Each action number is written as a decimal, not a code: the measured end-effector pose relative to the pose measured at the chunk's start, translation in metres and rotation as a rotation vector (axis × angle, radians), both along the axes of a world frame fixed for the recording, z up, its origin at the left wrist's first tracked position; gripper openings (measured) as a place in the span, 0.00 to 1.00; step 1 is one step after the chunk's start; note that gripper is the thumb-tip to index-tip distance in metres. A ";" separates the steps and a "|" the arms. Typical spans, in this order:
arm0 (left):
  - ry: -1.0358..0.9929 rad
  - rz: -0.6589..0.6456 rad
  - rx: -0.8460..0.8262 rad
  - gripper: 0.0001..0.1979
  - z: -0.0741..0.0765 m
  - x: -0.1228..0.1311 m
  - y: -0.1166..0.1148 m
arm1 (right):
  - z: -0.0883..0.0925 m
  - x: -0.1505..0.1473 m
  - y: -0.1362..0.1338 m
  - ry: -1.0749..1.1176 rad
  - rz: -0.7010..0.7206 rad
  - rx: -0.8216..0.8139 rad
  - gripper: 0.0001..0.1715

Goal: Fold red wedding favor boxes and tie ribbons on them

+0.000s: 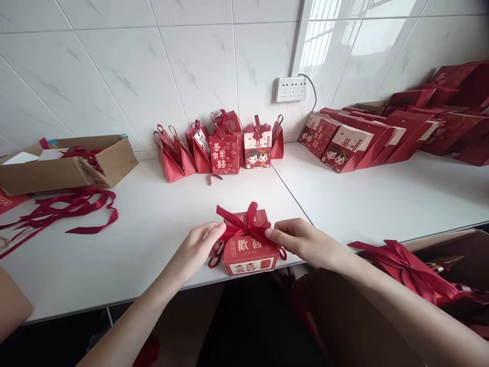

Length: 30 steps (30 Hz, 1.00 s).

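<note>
A red gift box [252, 253] with gold-white characters sits near the front edge of the white table. Across its top lies a dark red ribbon [247, 228] tied in a bow, two tails pointing up and away. My left hand [204, 242] pinches the bow's left loop between thumb and fingers. On the other side, my right hand [300, 238] has its thumb and fingers closed on the right loop. Red beaded handles [216, 257] stick out at both sides of the box, partly covered by my hands.
At the back stand several small red boxes [225, 155] with loops. Folded red boxes [351, 142] are stacked at the right. Loose ribbons [72, 206] lie left beside an open carton [49, 176]. Another carton [464, 242] at the lower right holds ribboned red boxes. A person's arm [11, 300] shows at the left edge.
</note>
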<state>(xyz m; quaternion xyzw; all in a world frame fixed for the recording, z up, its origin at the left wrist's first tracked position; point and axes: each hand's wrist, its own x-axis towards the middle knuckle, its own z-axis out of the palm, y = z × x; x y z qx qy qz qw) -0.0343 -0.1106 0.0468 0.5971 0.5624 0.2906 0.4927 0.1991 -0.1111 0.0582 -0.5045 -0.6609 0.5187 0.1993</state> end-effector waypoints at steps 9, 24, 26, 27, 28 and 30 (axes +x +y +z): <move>-0.172 -0.016 0.015 0.20 -0.011 0.002 -0.003 | -0.025 0.004 0.026 0.524 -0.030 -0.195 0.23; -0.122 -0.047 0.037 0.20 -0.021 -0.001 -0.002 | -0.044 0.014 0.039 0.654 0.057 -0.295 0.24; -0.089 0.027 0.074 0.20 -0.021 0.000 -0.007 | -0.045 0.019 0.042 0.558 0.035 -0.135 0.26; -0.073 0.059 0.103 0.21 -0.022 0.001 -0.011 | -0.047 0.020 0.044 0.525 -0.004 -0.057 0.27; -0.055 0.077 0.134 0.25 -0.022 0.003 -0.014 | -0.048 0.020 0.046 0.513 -0.045 -0.002 0.27; -0.003 0.085 0.188 0.35 -0.024 0.007 -0.019 | -0.052 0.018 0.047 0.545 -0.079 0.034 0.27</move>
